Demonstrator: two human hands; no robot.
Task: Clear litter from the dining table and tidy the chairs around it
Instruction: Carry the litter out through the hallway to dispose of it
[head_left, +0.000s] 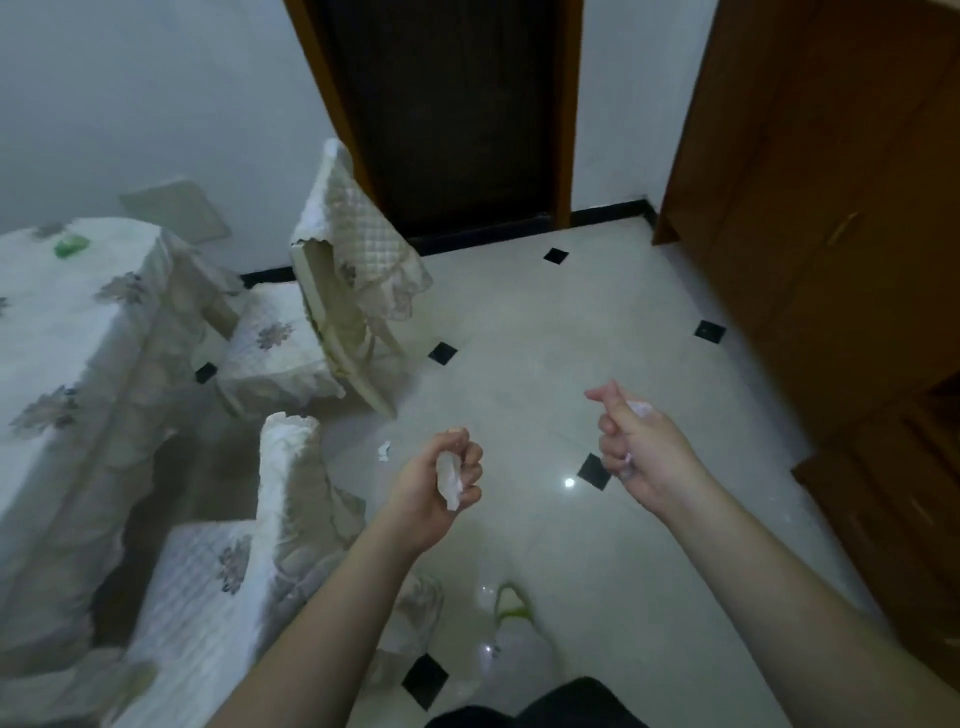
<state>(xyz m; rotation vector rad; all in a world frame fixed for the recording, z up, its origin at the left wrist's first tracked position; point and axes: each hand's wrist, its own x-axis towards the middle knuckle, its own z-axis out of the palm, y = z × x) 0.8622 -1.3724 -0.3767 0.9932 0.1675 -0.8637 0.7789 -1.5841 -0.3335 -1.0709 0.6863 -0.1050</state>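
Both hands are curled: left hand (447, 480) grips crumpled tissue (450, 477), right hand (636, 447) another white scrap (643, 408).

No writing, label, brand, number or sign can be read anywhere here. The green packet (71, 245) on the table (62, 332), well left of either grip, is too blurred to show any print.

- We have open tiled floor (545, 332) ahead, between the chairs and the wooden cabinet (831, 208)
- On our left the near chair (218, 561) and the far chair (332, 291) stand close against the dining table (67, 332), leaving only narrow gaps
- A paper scrap (384, 450) lies on the floor just beside the near chair
- The dark door (447, 114) closes the far side
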